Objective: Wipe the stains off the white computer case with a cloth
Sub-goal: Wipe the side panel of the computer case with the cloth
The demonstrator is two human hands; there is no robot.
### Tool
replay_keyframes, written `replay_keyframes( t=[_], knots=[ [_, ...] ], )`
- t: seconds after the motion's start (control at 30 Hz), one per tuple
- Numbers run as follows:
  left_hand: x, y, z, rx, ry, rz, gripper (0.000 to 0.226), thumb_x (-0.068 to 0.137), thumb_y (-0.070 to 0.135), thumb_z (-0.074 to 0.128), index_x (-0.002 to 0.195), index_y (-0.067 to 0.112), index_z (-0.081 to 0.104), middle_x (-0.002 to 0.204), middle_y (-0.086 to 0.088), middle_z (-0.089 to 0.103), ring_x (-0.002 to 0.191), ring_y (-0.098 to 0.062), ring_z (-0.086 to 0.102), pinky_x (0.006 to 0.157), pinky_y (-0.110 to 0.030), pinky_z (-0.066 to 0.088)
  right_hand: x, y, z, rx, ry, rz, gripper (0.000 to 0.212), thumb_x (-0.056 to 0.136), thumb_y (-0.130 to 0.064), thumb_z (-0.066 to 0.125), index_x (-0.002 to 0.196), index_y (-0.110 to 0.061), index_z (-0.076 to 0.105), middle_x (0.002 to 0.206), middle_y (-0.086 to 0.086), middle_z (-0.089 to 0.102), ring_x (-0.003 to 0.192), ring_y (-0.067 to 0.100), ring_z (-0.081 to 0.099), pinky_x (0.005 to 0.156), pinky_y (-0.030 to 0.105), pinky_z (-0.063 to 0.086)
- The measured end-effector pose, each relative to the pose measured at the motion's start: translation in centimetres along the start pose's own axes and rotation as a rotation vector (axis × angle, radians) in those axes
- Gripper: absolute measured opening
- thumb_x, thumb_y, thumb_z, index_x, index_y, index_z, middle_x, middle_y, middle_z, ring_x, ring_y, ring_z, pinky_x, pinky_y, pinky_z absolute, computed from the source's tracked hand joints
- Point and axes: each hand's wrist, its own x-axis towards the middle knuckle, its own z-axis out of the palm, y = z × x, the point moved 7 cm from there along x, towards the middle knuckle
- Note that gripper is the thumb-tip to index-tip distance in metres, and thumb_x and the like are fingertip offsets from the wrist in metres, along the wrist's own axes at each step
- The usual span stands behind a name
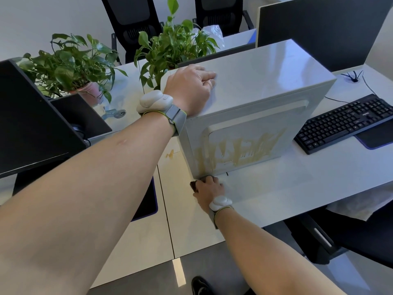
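Right now you are at the start of the wiping itself: the white computer case [251,86] stands on the desk [297,188], and the yellowish stains [236,152] smeared across the lower part of its near side panel look untouched. Your left hand [192,88] rests on the top of the case near its left corner, fingers curled loosely, steadying it and gripping nothing. Your right hand [209,188] is down on the desk at the case's bottom left corner, fingers closed over a dark cloth [194,185] that peeks out by the knuckles.

The next move, as I judge it, calls for lifting the cloth onto the panel and rubbing across the smears while your left hand braces the case against the push.

A keyboard [344,122] lies just beside the case on the right, potted plants [70,64] stand behind on the left, and a small yellowish spot [170,154] marks the desk near the case. Nothing blocks the stained panel.
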Motion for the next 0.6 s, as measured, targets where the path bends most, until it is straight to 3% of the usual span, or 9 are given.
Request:
replay_keyframes(
  t=[0.1, 0.23, 0.37, 0.6],
  knots=[
    [0.3, -0.1, 0.1, 0.0, -0.01, -0.002, 0.036, 0.099, 0.047, 0.047, 0.128, 0.045, 0.068, 0.145, 0.016, 0.055, 0.134, -0.015, 0.048, 0.115, -0.036, 0.034, -0.1, 3.4, -0.7, -0.004, 0.068, 0.112, 0.027, 0.1, -0.024, 0.048, 0.124, -0.018, 0.057, 0.131, 0.016, 0.046, 0.117, 0.039, 0.044, 0.092, 0.046, 0.049],
    [0.2, 0.0, 0.0, -0.007, -0.002, 0.0, 0.034, 0.099, 0.046, 0.048, 0.126, 0.045, 0.069, 0.144, 0.018, 0.056, 0.134, -0.015, 0.049, 0.114, -0.036, 0.035, -0.5, 10.6, -3.3, 0.146, 0.183, 0.383, 0.043, 0.097, -0.018, 0.045, 0.138, -0.005, 0.045, 0.139, 0.021, 0.043, 0.125, 0.044, 0.042, 0.104, 0.049, 0.043],
    [0.0, 0.5, -0.3, -0.016, 0.017, 0.021, 0.033, 0.1, 0.041, 0.048, 0.125, 0.043, 0.07, 0.139, 0.017, 0.059, 0.131, -0.015, 0.05, 0.111, -0.034, 0.036, -1.0, 13.4, -4.7, 0.452, 0.374, 0.668, 0.047, 0.094, -0.019, 0.063, 0.132, -0.002, 0.041, 0.141, 0.021, 0.044, 0.129, 0.039, 0.043, 0.107, 0.046, 0.04],
    [0.0, 0.5, -0.4, -0.011, 0.014, 0.004, 0.032, 0.101, 0.041, 0.048, 0.126, 0.043, 0.069, 0.141, 0.016, 0.058, 0.134, -0.016, 0.047, 0.11, -0.031, 0.033, -0.2, 8.7, -2.6, 0.465, 0.329, 0.517, 0.029, 0.094, -0.008, 0.051, 0.123, -0.007, 0.054, 0.13, 0.016, 0.061, 0.129, 0.036, 0.041, 0.105, 0.039, 0.041]
  ],
)
